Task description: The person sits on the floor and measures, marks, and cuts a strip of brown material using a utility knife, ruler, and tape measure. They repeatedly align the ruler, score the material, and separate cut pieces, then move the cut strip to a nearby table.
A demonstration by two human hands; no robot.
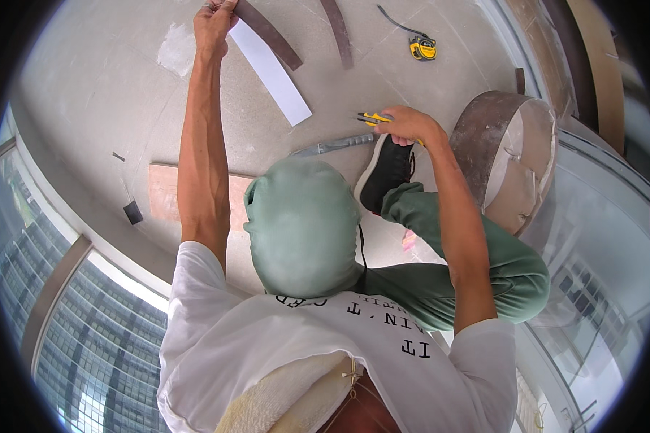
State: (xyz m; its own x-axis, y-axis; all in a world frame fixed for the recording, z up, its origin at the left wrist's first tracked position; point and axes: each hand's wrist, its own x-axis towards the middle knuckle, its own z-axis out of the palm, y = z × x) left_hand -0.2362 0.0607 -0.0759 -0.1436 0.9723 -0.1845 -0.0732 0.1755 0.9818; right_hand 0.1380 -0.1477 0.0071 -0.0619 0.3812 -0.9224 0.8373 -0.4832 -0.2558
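A person crouches on a pale concrete floor (108, 86), seen from above the head. The left hand (214, 22) reaches far out to about 11 o'clock, fingers curled down and pressed together on the upper end of a long white strip (274, 68), which runs diagonally from that hand toward the middle of the view. Two dark brown strips (271, 35) lie just beside it, toward 12 o'clock. The right hand (406, 124), at about 1 o'clock, is closed around a yellow-and-black utility knife (372, 117), whose tip points left, near the lower end of the white strip but apart from it. A grey metal straightedge (336, 144) lies just below the knife, beside a black shoe (386, 173). A yellow tape measure (422, 48) sits well apart at 1 o'clock. A brown curved panel roll (495, 133) stands at 3 o'clock.
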